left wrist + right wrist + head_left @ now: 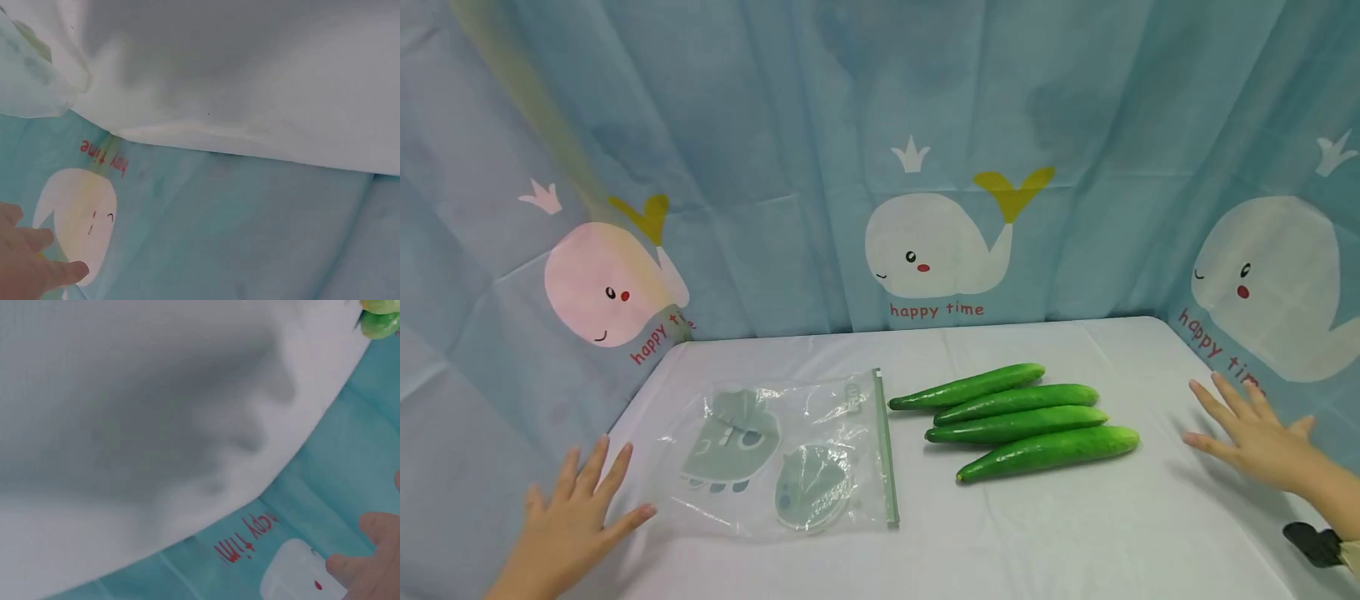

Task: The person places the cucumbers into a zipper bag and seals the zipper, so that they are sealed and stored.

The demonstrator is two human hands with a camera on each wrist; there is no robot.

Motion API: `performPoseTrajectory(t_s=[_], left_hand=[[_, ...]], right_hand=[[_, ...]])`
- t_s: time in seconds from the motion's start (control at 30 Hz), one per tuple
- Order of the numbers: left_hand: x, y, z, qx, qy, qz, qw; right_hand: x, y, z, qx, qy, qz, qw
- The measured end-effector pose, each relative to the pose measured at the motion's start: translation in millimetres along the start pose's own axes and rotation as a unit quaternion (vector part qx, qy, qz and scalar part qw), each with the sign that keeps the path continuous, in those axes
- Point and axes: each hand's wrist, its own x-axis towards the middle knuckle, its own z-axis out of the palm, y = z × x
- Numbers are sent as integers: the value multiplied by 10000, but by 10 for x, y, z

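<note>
Several green cucumbers (1037, 454) lie side by side on the right half of the white table, their paler ends pointing right. Left of them a clear zip bag (760, 458) lies flat, printed with pale green cartoon figures, its green zip strip (886, 450) facing the cucumbers. My left hand (571, 517) is spread over the table's left edge, beside the bag and holding nothing. At the right edge my right hand (1262, 433) is likewise spread, apart from the cucumbers. In the right wrist view, cucumber ends (380, 324) show at the top corner.
A white cloth covers the table (1075, 533). Blue curtains with whale prints (940, 246) enclose its back and both sides. A small black object (1311, 543) is by the right wrist, next to a light sleeve.
</note>
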Motion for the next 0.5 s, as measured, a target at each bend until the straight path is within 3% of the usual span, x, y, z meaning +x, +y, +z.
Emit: performPoseTrajectory(t_s=[0.13, 0.5], left_hand=[[10, 66, -33, -38, 13, -18, 10000], [50, 406, -92, -383, -435, 69, 9983]], right_hand=[[-8, -29, -67, -54, -37, -12, 10000], [-23, -132, -208, -143, -311, -162, 9993]])
